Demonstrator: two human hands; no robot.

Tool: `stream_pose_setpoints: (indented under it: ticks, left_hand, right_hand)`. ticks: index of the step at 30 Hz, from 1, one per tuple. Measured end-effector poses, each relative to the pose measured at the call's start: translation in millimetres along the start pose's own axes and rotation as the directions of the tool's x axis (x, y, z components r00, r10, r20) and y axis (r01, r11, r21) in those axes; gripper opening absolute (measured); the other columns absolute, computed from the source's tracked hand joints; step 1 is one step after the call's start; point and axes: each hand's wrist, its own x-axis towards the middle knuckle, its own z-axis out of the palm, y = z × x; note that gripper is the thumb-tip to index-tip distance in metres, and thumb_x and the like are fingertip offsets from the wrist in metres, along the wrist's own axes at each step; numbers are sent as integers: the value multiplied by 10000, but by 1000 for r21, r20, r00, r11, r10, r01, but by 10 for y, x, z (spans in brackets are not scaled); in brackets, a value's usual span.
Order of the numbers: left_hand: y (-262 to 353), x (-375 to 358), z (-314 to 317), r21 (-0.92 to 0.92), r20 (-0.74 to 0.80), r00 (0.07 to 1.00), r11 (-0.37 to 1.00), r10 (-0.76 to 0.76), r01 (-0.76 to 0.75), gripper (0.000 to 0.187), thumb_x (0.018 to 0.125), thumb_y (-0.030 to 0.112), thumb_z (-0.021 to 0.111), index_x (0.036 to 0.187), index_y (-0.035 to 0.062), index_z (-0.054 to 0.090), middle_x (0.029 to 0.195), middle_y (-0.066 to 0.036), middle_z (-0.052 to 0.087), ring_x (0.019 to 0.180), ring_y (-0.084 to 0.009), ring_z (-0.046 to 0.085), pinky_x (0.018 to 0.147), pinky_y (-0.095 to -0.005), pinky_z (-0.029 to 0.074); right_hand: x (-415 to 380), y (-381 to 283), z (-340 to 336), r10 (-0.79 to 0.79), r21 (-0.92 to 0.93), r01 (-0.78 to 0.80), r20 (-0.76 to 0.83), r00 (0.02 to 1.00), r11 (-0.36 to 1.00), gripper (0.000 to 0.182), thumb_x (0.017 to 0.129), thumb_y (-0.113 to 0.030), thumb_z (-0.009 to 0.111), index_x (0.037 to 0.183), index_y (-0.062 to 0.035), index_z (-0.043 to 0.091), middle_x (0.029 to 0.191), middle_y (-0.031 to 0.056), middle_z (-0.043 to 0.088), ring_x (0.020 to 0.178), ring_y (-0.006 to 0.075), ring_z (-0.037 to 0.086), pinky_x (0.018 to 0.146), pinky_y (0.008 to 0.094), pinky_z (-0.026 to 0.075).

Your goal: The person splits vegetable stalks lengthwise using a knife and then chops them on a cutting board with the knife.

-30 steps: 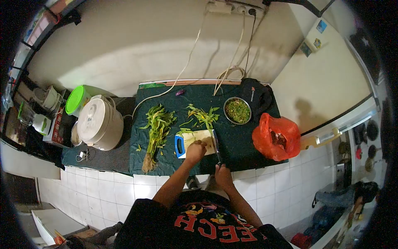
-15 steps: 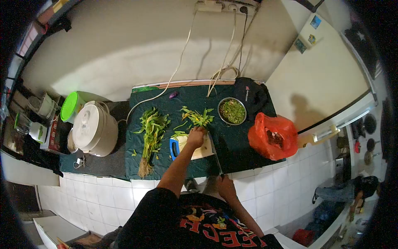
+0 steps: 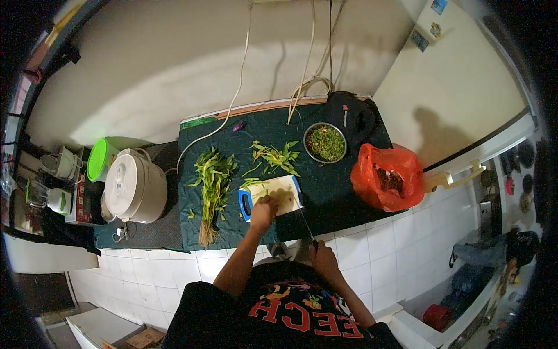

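My right hand [image 3: 324,257] grips the handle of a knife [image 3: 306,224], its blade pointing up and left beside the right edge of a cutting board [image 3: 285,205]. The board is white with blue ends. My left hand [image 3: 264,214] is over the board's left half, fingers bent together; what they hold, if anything, is hidden. Pale green stem pieces [image 3: 254,182] lie at the board's upper left. Behind the board rests a loose pile of leafy greens [image 3: 278,156]. Left of it lies a bunch of leafy greens with roots [image 3: 212,186].
A metal bowl of chopped greens [image 3: 325,143] and a red plastic bag [image 3: 386,183] stand to the right, near a black bag [image 3: 351,119]. A white rice cooker [image 3: 136,185] and green-lidded container [image 3: 102,160] are left. A small purple thing [image 3: 238,126] lies toward the wall.
My left hand has moved from the leafy pile at the board's upper edge down and left over the board. The right hand still holds the knife. The camera view has shifted slightly.
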Motion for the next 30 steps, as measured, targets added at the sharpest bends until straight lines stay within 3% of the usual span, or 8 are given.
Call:
stream_pose_setpoints:
  ticks: [2,11,13,17,21,25,28,30]
  left_hand:
    - [-173,-57,224,119,-154,974,982,166,-149,184,804,136,565,953,90,662,1046,-112,631,970,-319,573,832,-412,492]
    - [-160,-145,278,150,-269,922,958,278,-246,288,771,69,532,1007,124,690,1078,-67,623,967,-276,569,845,-367,491]
    - [-186,-141,295,133,-261,931,965,254,-226,273,769,74,536,983,123,698,1062,-67,630,960,-281,568,848,-371,487]
    - [-247,-59,320,16,-267,946,982,185,-187,219,760,94,562,914,116,717,998,-75,644,931,-302,563,841,-394,478]
    - [-317,-12,358,56,-246,947,979,204,-197,204,766,110,590,917,124,727,982,-84,642,917,-317,557,828,-404,475]
    - [-422,-9,410,-23,-257,956,988,142,-153,186,771,147,637,926,143,739,985,-92,652,920,-330,559,827,-405,474]
    - [-458,9,435,-111,-260,960,984,108,-141,176,761,171,664,915,135,742,976,-108,662,915,-337,580,830,-404,476]
    - [-428,22,425,-186,-251,966,976,62,-111,175,751,179,677,905,126,742,968,-118,667,911,-340,594,829,-405,479]
  right_hand:
    - [77,8,68,-14,-28,14,-3,1000,1000,427,940,-349,464,1013,71,492,813,313,614,769,459,622,682,519,513]
    - [228,-5,321,-169,-110,161,-66,983,981,463,950,-332,441,1041,120,484,841,329,606,819,463,611,742,530,497]
    - [282,18,372,-202,-111,190,-108,974,976,466,955,-332,431,1038,124,483,846,333,603,823,464,608,743,528,495]
    - [331,-220,180,-163,-83,162,-14,986,983,457,964,-324,418,1028,124,485,848,335,602,820,471,604,746,533,492]
    - [404,-389,157,-153,-154,161,60,986,975,417,972,-303,401,1021,106,466,869,345,605,833,483,607,762,547,485]
    - [458,-273,445,-124,-154,131,53,991,979,389,976,-287,393,1039,94,438,876,340,608,836,485,611,758,547,486]
    - [534,-213,534,-217,-136,214,-13,976,967,395,974,-280,400,1066,104,416,857,328,613,815,482,616,743,542,491]
    - [697,-261,518,-69,22,70,-33,997,997,402,972,-280,406,1065,111,413,835,323,616,807,474,621,725,528,501]
